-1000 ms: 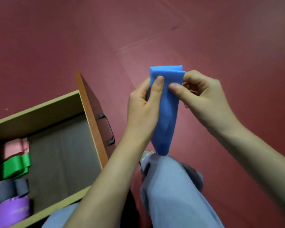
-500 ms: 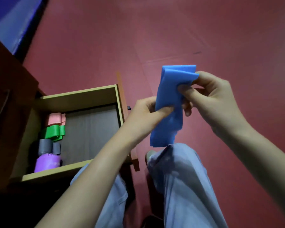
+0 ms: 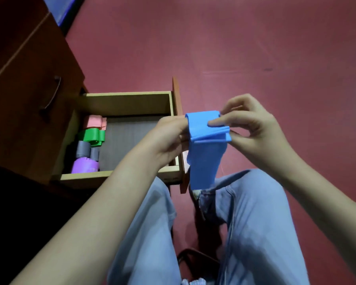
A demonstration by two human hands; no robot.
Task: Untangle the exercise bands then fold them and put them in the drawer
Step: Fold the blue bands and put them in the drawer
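Grip is shared between 2 hands. The blue exercise band (image 3: 203,157) is pinched at its folded top by the right hand (image 3: 253,128), thumb pressed on the front, apparently so that the layers are kept stacked. Its left edge is gripped by the left hand (image 3: 169,138), fingers curled round it. The loose tail is left hanging over the knees. The band is held in the air just right of the open drawer (image 3: 132,95), where a pink band (image 3: 95,122), green band (image 3: 92,136), grey band (image 3: 83,151) and purple band (image 3: 84,166) are lined along the left side.
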